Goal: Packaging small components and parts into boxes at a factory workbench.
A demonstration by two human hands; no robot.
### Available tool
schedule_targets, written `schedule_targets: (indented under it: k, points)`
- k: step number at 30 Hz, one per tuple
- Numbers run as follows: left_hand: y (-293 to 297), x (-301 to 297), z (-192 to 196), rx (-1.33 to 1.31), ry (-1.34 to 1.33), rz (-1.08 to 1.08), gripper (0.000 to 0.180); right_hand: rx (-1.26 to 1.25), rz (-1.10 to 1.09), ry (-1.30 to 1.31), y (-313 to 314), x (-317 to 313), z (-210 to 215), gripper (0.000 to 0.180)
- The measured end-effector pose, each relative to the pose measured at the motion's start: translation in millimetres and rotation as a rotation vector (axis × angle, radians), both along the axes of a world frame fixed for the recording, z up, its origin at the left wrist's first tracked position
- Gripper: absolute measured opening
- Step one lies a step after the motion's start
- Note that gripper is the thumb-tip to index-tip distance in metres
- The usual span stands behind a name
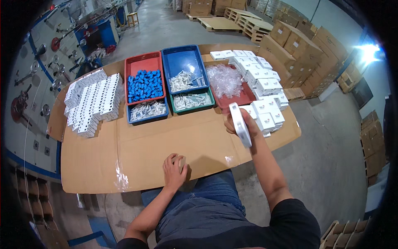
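Observation:
My right hand (250,123) is raised over the right part of the cardboard-covered table (149,145), closed round a flat white piece with rounded ends (240,125). The piece stands nearly upright, its narrow side showing; its exact kind is unclear. Just beyond it are stacked small white boxes (265,85) and a red tray (226,101) heaped with clear plastic pieces (226,79). Near the table's front edge my left hand (175,169) rests on the cardboard, fingers loosely bent and apart, with nothing in them.
A red tray (143,62) holds blue parts (145,85). Beside it a blue tray (180,56) holds white pieces; lower blue (132,120) and green (212,101) trays hold small pale parts. Rows of white boxes (93,101) stand left. Cartons (298,43) and pallets (251,25) lie beyond.

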State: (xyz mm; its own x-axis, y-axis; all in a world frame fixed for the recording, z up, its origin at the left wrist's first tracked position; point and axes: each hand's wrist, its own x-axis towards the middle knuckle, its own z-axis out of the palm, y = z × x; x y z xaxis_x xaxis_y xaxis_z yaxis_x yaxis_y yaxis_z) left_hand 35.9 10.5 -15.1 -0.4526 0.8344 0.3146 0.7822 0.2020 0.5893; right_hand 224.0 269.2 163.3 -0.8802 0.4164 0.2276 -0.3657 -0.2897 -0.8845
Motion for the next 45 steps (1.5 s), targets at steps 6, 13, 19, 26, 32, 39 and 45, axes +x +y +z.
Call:
schedule_targets:
  k: [6,13,19,26,32,39,45]
  points:
    - [2.9,-6.7,1.9,0.158,-0.212,0.038,0.049,-0.903,-0.263,-0.015,-59.8,-51.2,-34.0,0.037]
    - [26.3,-0.2,73.6,0.411,-1.104,-0.068,0.057,-0.924,-0.284,-0.301,-120.0,-79.0,-79.3,0.037]
    - [28.4,-2.6,89.4,0.417,-1.170,-0.035,0.047,-0.477,-0.370,-0.631,-167.6,-94.0,-65.2,0.042]
    - [16.0,-7.9,103.0,0.548,-1.761,0.133,0.063,0.677,-0.536,-0.346,-147.7,-74.7,-82.6,0.053]
    - [9.5,1.3,121.4,0.319,-1.790,0.121,0.062,0.920,-0.357,-0.110,-151.7,-93.6,-56.4,0.072]
    - [6.7,12.7,139.0,0.410,-1.891,0.107,0.055,0.974,-0.307,-0.075,-147.4,-99.2,-74.7,0.069]
    - [9.6,15.5,138.6,0.379,-1.851,0.155,0.054,0.941,-0.400,-0.073,-152.3,-104.7,-80.7,0.070]
